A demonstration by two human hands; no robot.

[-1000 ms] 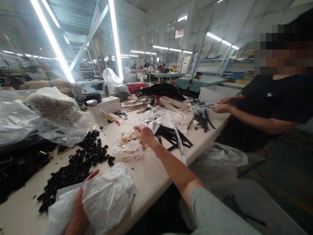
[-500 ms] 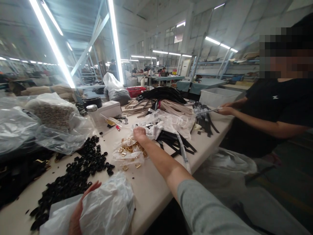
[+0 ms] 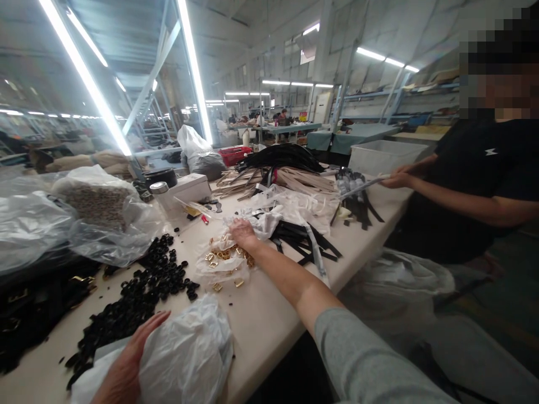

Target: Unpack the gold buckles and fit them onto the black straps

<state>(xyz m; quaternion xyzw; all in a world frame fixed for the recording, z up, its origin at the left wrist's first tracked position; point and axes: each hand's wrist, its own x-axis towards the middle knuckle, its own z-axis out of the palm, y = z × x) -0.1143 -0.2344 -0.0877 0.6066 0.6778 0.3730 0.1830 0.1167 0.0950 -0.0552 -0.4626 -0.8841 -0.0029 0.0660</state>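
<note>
My right hand (image 3: 243, 231) reaches across the table with its fingers curled over the edge of a crumpled white plastic bag (image 3: 266, 225). Just below that hand, gold buckles (image 3: 217, 259) lie in a heap on thin plastic, a few of them loose on the tabletop. At the lower left, my left hand (image 3: 137, 350) lies against a puffy white plastic bag (image 3: 189, 348), its fingers stretched out along the side. Small black rings (image 3: 126, 303) are spread in a pile beyond the left hand.
Black straps (image 3: 301, 241) and a stack of long strips (image 3: 290, 163) lie farther back. A clear bag of small pieces (image 3: 99, 199), a lidded jar (image 3: 162, 202) and a white box (image 3: 189, 186) stand left. A co-worker (image 3: 484, 174) holds strips at the right, beside a translucent bin (image 3: 385, 156).
My right hand looks flatter over the plastic than before, in nearly the same place. More of my left hand has come into view beside the puffy bag. The view has shifted slightly.
</note>
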